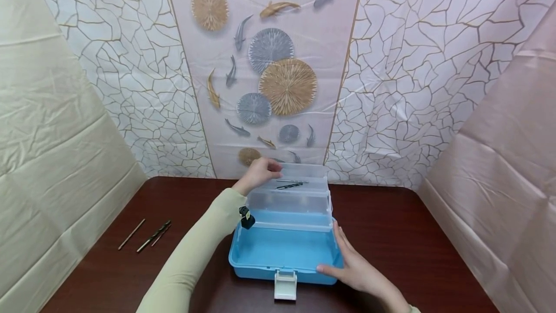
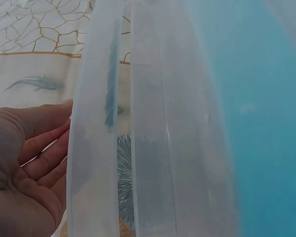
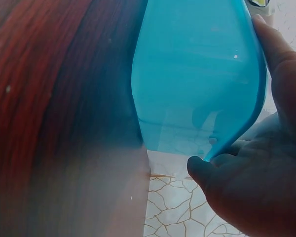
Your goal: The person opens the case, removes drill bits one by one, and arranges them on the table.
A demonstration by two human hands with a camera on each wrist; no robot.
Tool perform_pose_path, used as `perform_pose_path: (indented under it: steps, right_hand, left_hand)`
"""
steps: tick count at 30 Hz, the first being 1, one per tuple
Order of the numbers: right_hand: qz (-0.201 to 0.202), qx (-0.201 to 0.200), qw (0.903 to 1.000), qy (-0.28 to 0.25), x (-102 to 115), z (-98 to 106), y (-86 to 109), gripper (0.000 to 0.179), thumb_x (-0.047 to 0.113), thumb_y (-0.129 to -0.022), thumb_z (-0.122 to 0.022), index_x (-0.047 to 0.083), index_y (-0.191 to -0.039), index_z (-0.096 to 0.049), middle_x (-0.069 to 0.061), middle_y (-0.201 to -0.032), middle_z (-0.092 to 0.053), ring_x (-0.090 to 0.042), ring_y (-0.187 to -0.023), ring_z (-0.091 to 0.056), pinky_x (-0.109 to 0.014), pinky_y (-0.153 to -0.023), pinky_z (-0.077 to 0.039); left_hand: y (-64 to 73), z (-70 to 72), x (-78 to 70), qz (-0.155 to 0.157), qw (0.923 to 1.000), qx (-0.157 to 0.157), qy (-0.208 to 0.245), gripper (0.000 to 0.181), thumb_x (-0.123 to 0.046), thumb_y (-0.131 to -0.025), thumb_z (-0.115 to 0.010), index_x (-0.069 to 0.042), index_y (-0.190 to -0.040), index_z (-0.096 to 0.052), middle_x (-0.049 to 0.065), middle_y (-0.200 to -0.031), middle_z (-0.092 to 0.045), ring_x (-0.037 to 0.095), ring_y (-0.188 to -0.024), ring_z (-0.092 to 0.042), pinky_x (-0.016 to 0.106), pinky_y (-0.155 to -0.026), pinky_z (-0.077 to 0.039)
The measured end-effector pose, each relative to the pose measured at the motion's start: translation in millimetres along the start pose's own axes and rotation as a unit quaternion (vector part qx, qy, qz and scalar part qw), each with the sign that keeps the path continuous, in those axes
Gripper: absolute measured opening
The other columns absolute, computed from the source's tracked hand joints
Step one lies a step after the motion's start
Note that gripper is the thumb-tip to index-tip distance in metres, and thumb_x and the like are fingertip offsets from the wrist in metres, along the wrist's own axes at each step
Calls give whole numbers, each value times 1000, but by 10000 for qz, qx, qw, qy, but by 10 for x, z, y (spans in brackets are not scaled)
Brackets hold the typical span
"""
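A blue toolbox (image 1: 284, 248) stands opened on the table, its translucent tiered trays (image 1: 286, 202) raised at the back. In the upper tray lie a dark drill bit (image 1: 289, 186) and a thinner silvery one (image 1: 295, 181). My left hand (image 1: 262, 174) is over the left part of that tray, fingers loosely bent. Its thumb and fingertips come up to the frosted tray wall (image 2: 93, 163) in the left wrist view, and I see nothing held between them. My right hand (image 1: 358, 264) grips the box's right front corner, thumb on the rim and fingers along the side.
On the table's left lie a dark thick drill bit (image 1: 153, 237), a thinner bit (image 1: 161, 235) and a slender rod-like bit (image 1: 132, 234). A white latch (image 1: 285, 286) hangs down at the box's front. Patterned cloth (image 1: 391, 86) hangs behind the dark wooden table (image 1: 382, 221).
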State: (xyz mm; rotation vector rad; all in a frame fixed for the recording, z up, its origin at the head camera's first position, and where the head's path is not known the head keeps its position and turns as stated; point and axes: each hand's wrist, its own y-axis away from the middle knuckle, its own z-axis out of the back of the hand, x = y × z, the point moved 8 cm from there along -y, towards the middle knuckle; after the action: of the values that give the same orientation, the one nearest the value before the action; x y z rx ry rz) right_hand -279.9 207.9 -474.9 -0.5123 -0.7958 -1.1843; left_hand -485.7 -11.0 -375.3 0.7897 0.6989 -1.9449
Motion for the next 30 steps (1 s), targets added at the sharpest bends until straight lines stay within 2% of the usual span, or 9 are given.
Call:
perform_pose_path:
  steps: [7, 11, 21, 26, 30]
  right_hand:
    - [-34, 0, 10000, -4, -8, -4, 11, 116, 43, -90, -76, 17, -162, 11, -25, -165, 9, -46, -149, -6, -66, -111, -26]
    - [-66, 57, 10000, 3, -17, -14, 13, 115, 43, -91, -75, 17, -161, 12, -25, -165, 10, -46, -149, -5, -66, -111, -26]
    - [43, 67, 10000, 27, -4, -2, 5, 115, 43, -91, -75, 16, -161, 12, -24, -165, 9, -45, -150, -5, -66, -111, -26]
    - [30, 61, 10000, -24, -14, 3, 3, 114, 41, -91, -75, 16, -161, 11, -24, -165, 9, -45, -150, -5, -66, -111, -25]
    - [33, 89, 10000, -25, -12, 5, -2, 113, 40, -92, -74, 15, -162, 11, -24, -165, 9, -45, -150, -5, -66, -111, -26]
  left_hand:
    - [-90, -49, -88, -129, 9978, 170, -623, 27, -14, -95, -72, -3, -120, -72, 10, -113, -72, 23, -105, -67, 35, -88, -54]
    - [-130, -56, -110, -79, 9961, 326, -811, 28, -14, -94, -72, -2, -120, -72, 10, -111, -73, 23, -103, -68, 34, -87, -54]
    - [-277, -59, 1, -21, 9954, 666, -686, 26, -14, -97, -68, -1, -119, -72, 11, -118, -71, 24, -108, -66, 35, -92, -53]
    - [-296, -24, 65, 216, 9956, 724, -547, 27, -12, -97, -67, -1, -122, -71, 13, -121, -70, 27, -113, -64, 39, -97, -50]
    - [-308, 8, 93, 370, 9960, 707, -395, 27, -8, -95, -69, 0, -121, -71, 13, -118, -70, 27, -111, -64, 39, -97, -50]
